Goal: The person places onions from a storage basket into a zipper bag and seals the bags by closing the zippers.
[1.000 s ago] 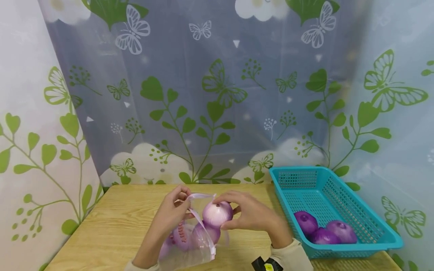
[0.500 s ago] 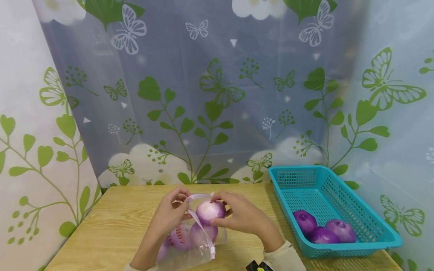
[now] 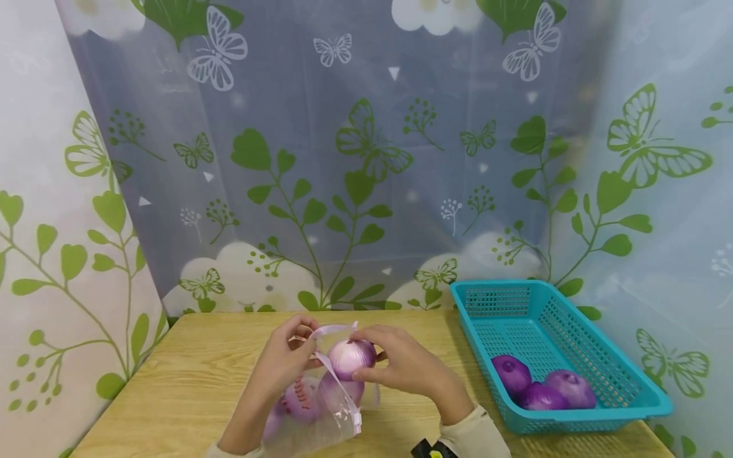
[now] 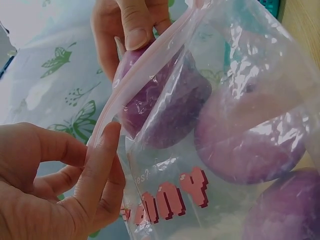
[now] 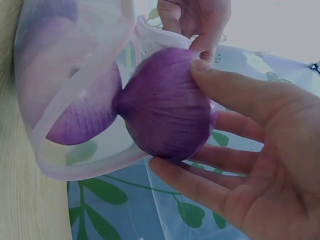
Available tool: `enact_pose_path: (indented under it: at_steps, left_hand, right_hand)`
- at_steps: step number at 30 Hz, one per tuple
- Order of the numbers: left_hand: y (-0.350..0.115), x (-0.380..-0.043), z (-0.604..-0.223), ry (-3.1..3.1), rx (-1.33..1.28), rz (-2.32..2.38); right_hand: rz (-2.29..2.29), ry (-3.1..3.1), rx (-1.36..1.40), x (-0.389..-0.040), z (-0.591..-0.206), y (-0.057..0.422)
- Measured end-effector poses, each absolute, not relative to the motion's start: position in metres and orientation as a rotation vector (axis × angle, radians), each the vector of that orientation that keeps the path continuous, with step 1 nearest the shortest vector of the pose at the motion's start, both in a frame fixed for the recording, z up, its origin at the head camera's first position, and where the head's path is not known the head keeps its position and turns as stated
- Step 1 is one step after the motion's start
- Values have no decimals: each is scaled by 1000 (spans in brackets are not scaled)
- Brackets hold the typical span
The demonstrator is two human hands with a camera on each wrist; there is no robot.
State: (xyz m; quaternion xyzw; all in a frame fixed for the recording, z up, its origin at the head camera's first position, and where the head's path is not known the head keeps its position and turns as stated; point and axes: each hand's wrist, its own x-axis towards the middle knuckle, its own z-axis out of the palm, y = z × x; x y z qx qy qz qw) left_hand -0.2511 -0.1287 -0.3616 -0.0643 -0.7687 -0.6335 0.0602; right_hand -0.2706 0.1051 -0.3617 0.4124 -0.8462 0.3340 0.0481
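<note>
My right hand point(image 3: 401, 362) grips a purple onion point(image 5: 167, 105) between thumb and fingers at the mouth of a clear zip bag point(image 3: 321, 436). The onion's pointed tip faces into the bag, close to another onion point(image 5: 92, 112) inside. My left hand point(image 3: 289, 356) pinches the bag's pinkish zip edge point(image 4: 112, 102) and keeps the mouth apart. Several onions lie in the bag; the left wrist view shows one onion point(image 4: 250, 135) through the plastic, near red printed letters point(image 4: 170, 200). Part of the bag is hidden behind my left forearm.
A turquoise plastic basket point(image 3: 572, 416) stands on the table's right side with three purple onions point(image 3: 544, 395) at its near end. The wooden table point(image 3: 189, 362) meets a patterned curtain point(image 3: 321, 210) at the back.
My right hand has moved left and slightly down with the onion, bringing it further into the bag's mouth. My left hand keeps its hold on the zip edge. The basket is unchanged.
</note>
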Motion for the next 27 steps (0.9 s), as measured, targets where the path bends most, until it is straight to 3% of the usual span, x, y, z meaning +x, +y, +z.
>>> enact_pose_path:
  at_steps: [10,27]
  left_hand:
    - [-130,-251,-359,-2314,-207,-1927]
    - [-131,-250,-360,-2319,-221,-1917]
  right_hand:
    - [1050,-2556,1345,-274,-361,108]
    - [1010,-2589,1166,-271,-361,105]
